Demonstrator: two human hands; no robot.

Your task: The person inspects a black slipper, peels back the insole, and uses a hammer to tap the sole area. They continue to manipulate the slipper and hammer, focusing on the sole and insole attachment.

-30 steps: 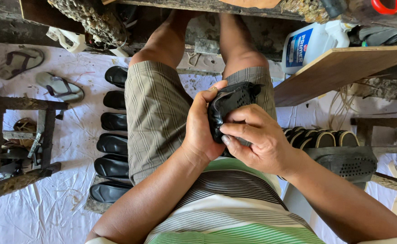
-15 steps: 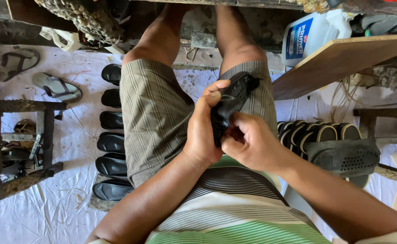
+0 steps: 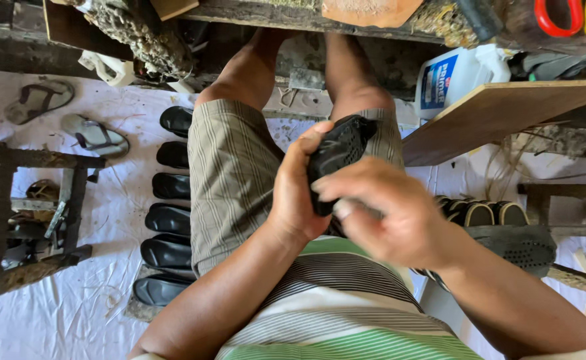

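Setting: a cluttered workshop floor covered with a white sheet (image 3: pixel 33 327), seen from above the person's lap; a rough workbench edge (image 3: pixel 306 17) runs along the far side.
Left side: a row of black shoe soles (image 3: pixel 168 220) lies on the sheet beside the person's leg, with two sandals (image 3: pixel 66 117) farther left and a dark wooden stand (image 3: pixel 20 213) at the left edge.
Right side: a wooden board (image 3: pixel 500 110) juts in from the right, a white plastic jug (image 3: pixel 456 77) stands behind it, and more dark soles (image 3: pixel 480 213) lie lower down.
Shoe piece: a black, textured shoe upper (image 3: pixel 338 150), soft and folded, is held over the lap just above the right thigh; small perforations show on its surface.
Left hand: the left hand (image 3: pixel 296 193) is clamped on the shoe upper, thumb over its top edge, fingers wrapped behind.
Right hand: the right hand (image 3: pixel 390 217) is blurred and lies over the near part of the piece; fingers look curled together on it, but the exact grip is unclear.
Doing it well: judging by the hold, a steady left-hand clamp matters, so the soft material does not twist while the right hand works along the edge.
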